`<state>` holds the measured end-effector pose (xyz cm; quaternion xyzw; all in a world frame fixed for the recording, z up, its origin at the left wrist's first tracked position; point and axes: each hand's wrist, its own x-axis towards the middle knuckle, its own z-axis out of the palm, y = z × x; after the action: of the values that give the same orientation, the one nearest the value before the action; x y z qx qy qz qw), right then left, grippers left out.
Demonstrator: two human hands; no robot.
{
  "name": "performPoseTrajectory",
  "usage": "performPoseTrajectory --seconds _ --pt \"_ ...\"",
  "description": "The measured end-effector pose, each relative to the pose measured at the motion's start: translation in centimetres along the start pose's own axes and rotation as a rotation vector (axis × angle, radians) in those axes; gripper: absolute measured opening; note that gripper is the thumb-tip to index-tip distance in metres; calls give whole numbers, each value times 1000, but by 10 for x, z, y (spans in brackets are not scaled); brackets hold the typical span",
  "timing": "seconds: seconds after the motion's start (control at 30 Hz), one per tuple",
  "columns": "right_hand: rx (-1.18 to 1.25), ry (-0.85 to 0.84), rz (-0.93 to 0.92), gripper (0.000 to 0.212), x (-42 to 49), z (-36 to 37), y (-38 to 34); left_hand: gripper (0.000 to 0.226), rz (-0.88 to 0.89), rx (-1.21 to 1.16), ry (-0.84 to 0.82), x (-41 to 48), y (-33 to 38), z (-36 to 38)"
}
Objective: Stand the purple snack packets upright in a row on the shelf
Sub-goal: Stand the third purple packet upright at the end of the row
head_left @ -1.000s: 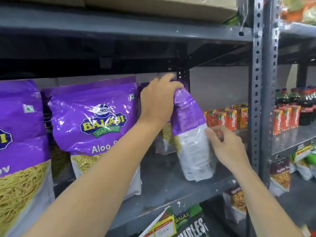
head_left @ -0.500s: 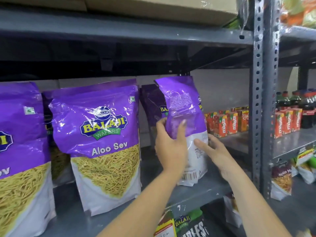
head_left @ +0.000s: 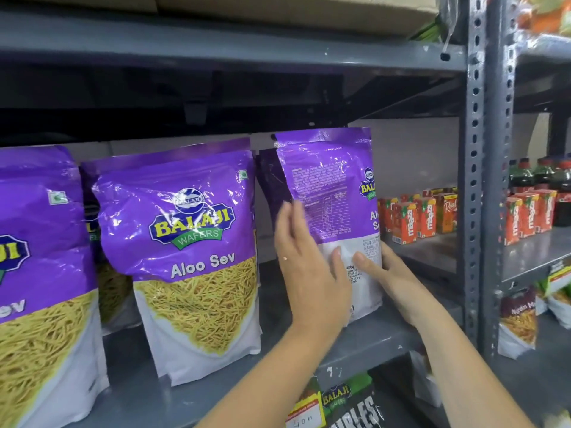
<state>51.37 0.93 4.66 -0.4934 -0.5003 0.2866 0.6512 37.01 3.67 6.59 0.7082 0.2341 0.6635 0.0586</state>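
Note:
Purple Aloo Sev packets stand upright on the grey shelf (head_left: 364, 341). One packet (head_left: 197, 251) faces front in the middle, and another (head_left: 34, 273) stands at the far left. A third packet (head_left: 330, 193) stands at the right end, turned so that its printed back and side show. My left hand (head_left: 309, 273) lies flat against its left side with fingers spread. My right hand (head_left: 389, 279) presses its lower right edge, thumb on the white part. More purple packets stand behind the front row, mostly hidden.
A grey perforated upright (head_left: 477, 180) bounds the shelf on the right. Orange juice cartons (head_left: 417, 217) stand behind the right packet, with more cartons (head_left: 531, 214) and dark bottles (head_left: 543, 177) past the post. Cardboard boxes sit on the shelf above. Snack bags (head_left: 519, 322) fill the shelf below.
My left hand came down from the packet's top to its side. The packet now stands taller and more upright, turned a little toward the front. My right hand stays at its lower edge.

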Motion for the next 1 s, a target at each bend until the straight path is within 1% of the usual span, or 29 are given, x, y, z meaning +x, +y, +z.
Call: performPoseTrajectory --seconds 0.03,0.07,0.1,0.13,0.2,0.23,0.27,0.33,0.37,0.4,0.43,0.47,0.5,0.53,0.57,0.63,0.67,0.73,0.77,0.83,0.87,0.9,0.93,1.0 --pt "-1 34 13 74 2 1 -3 78 86 158 3 -8 0 2" --pt "23 88 66 73 5 1 -6 73 158 300 -8 -15 -2 5" --pt "101 143 139 69 7 1 -9 67 204 406 -24 -21 -4 8" --pt "188 159 194 71 10 -1 -9 61 228 473 -45 -24 -6 9" --pt "233 197 193 79 10 -3 -4 55 232 551 -117 -23 -9 9" --pt "192 260 188 77 8 -2 -3 52 226 562 -161 -19 -9 8" --pt "134 320 171 69 5 -2 -2 49 211 544 -205 -13 -9 5" --pt "29 462 82 37 1 1 -3 39 148 458 -293 -2 -8 -2" --pt "18 521 33 21 -1 2 -3 29 71 374 -358 2 -6 -6" --pt "40 554 -12 12 0 2 -3 34 -32 270 -438 3 -5 -8" --pt "73 561 -40 11 0 3 -4 53 -142 177 -530 5 -4 -10" --pt "103 546 -62 16 0 5 -1 73 -250 95 -611 6 -2 -10" --pt "120 520 -76 20 -1 7 1 88 -349 15 -655 7 1 -9" --pt "111 500 -94 23 0 9 2 97 -432 -83 -647 8 3 -7" --pt "79 489 -115 27 1 10 4 102 -493 -173 -605 10 2 -4" --pt "35 467 -156 37 0 11 3 97 -534 -268 -536 14 -6 -1" --pt "29 437 -155 43 0 10 2 89 -533 -286 -542 16 -11 0" --pt "16 358 -83 60 2 5 2 79 -543 -346 -609 19 -24 0" --pt "10 307 -42 73 5 1 2 79 -552 -358 -648 21 -29 -1" --pt "12 190 28 109 9 -6 3 86 -565 -341 -722 27 -36 -4" --pt "33 122 50 124 12 -9 4 91 -568 -390 -761 29 -39 -7" --pt "63 57 63 130 14 -12 5 96 -574 -461 -788 30 -41 -9" --pt "96 -2 59 127 16 -16 5 99 -574 -509 -787 29 -44 -10" --pt "147 -94 13 107 17 -24 4 97 -575 -529 -698 25 -47 -12"
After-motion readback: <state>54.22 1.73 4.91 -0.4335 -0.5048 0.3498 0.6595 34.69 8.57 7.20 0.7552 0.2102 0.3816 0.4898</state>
